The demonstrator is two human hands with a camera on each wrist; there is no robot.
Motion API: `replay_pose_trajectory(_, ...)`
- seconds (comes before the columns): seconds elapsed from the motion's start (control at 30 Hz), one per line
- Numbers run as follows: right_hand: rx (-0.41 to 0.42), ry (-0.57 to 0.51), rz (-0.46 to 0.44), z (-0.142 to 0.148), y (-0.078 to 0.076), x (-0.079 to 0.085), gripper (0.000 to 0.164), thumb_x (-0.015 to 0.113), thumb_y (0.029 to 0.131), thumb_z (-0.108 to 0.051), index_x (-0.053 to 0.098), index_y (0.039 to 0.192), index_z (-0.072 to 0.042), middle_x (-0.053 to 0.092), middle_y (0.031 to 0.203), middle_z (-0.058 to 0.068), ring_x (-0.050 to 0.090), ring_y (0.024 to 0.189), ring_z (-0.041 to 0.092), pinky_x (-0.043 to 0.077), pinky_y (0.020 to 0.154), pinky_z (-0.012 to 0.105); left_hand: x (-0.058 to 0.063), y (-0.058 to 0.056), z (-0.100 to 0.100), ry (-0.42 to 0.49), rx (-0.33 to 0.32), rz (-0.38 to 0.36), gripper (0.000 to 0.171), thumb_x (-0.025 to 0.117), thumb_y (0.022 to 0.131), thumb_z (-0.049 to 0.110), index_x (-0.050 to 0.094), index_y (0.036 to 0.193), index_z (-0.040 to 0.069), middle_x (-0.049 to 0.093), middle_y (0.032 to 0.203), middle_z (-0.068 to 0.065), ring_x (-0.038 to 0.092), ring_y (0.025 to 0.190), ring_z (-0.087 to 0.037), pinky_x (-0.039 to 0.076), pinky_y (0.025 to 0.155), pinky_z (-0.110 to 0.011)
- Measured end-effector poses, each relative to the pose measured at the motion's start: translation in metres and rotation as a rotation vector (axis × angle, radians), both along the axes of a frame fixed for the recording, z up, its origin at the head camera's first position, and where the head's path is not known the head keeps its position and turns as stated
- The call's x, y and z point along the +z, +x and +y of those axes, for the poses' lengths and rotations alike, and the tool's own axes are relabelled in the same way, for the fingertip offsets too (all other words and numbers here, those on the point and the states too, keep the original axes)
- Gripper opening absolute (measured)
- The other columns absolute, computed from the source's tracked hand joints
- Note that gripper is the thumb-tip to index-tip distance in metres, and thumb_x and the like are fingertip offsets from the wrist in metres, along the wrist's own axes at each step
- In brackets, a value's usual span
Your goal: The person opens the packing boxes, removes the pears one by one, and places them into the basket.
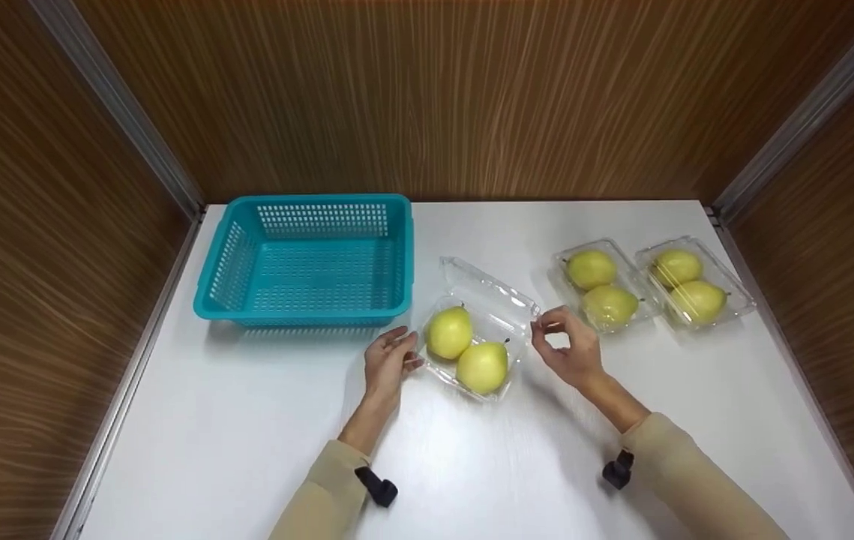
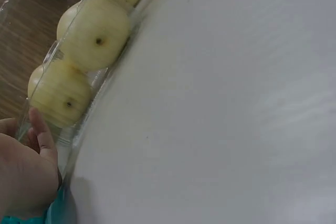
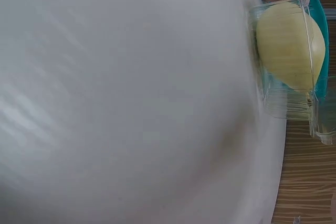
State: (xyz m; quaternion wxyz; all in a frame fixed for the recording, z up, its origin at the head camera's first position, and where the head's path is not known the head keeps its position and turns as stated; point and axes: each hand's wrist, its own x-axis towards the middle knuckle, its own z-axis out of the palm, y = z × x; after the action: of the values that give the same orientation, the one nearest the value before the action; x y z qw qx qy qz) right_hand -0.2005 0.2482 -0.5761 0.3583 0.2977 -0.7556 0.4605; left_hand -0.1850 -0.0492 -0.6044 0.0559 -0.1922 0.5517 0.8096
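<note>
Head view: one, worn on the person's head; faces forward and steeply down; farthest off and widest, taking in worktop (image 1: 232,420), teal basket (image 1: 303,316) and rear panel (image 1: 427,105).

Left wrist view: one, worn at the wrist; low, close, image tilted; faces the near side of the open clear pack (image 1: 498,322) at upper left, left fingers (image 2: 43,132) at lower left, bare worktop filling the right.

Right wrist view: one, worn at the wrist; low, close, image turned sideways; worktop fills left and centre, pack at right edge, basket behind.

Common to all three: open pack, basket, worktop. Left fingers: likewise, at top in right wrist view.
</note>
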Motion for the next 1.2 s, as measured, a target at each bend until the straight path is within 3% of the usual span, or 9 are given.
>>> replay_pose_trajectory(0.17,-0.025,-0.069,-0.051,-0.003,-0.002,-0.003,0.026,0.071,0.071,0.027,0.065,0.087,0.007,0.066,0.079,0.016,0.067,0.084,-0.003,0.058,0.073,0.009,0.001,-0.004,-0.002,-0.001,-0.02,0.008,0.038,0.068,0.1,0.007,0.061,0.132,-0.011,0.064,0.09,-0.002,0.06,0.071,-0.01,0.058,0.065,-0.021)
replay_pose_trajectory(0.3,-0.034,-0.113,-0.065,-0.004,-0.005,-0.003,0.024,0.07,0.073,0.027,0.064,0.088,0.01,0.066,0.081,0.017,0.066,0.087,-0.008,0.058,0.072,0.009,0.005,-0.004,-0.004,-0.017,-0.052,0.018,0.033,0.066,0.1,0.004,0.063,0.129,-0.012,0.065,0.089,-0.003,0.061,0.071,-0.012,0.059,0.063,-0.021)
replay_pose_trajectory(0.57,-0.07,-0.189,-0.147,-0.006,-0.013,-0.001,0.016,0.071,0.084,0.013,0.062,0.098,0.015,0.065,0.084,0.022,0.066,0.085,-0.007,0.058,0.069,0.01,0.005,0.0,-0.008,-0.02,-0.121,0.007,0.032,0.064,0.098,0.0,0.066,0.128,-0.01,0.065,0.084,-0.003,0.062,0.068,-0.01,0.062,0.063,-0.023)
replay_pose_trajectory(0.83,-0.165,-0.225,-0.256,-0.005,-0.022,0.003,0.026,0.07,0.081,0.021,0.062,0.106,0.016,0.065,0.085,0.029,0.063,0.081,-0.007,0.054,0.067,0.007,0.005,0.009,-0.004,0.004,-0.171,0.023,0.036,0.061,0.097,-0.003,0.062,0.132,-0.012,0.065,0.092,-0.003,0.061,0.07,-0.01,0.064,0.066,-0.024)
replay_pose_trajectory(1.07,-0.169,-0.26,-0.314,-0.012,-0.023,0.026,0.026,0.068,0.085,0.02,0.061,0.111,0.02,0.065,0.086,0.036,0.066,0.077,-0.002,0.053,0.064,0.006,0.005,0.018,-0.001,0.025,-0.189,0.031,0.036,0.063,0.097,-0.002,0.061,0.131,-0.013,0.065,0.094,-0.002,0.064,0.073,-0.01,0.064,0.065,-0.024)
replay_pose_trajectory(1.2,-0.135,-0.319,-0.391,-0.012,-0.026,0.034,0.029,0.067,0.088,0.018,0.06,0.115,0.021,0.063,0.089,0.036,0.067,0.074,0.002,0.054,0.061,0.009,0.005,0.022,0.001,0.034,-0.197,0.022,0.035,0.062,0.097,-0.003,0.06,0.13,-0.013,0.065,0.093,-0.002,0.066,0.073,-0.01,0.064,0.065,-0.024)
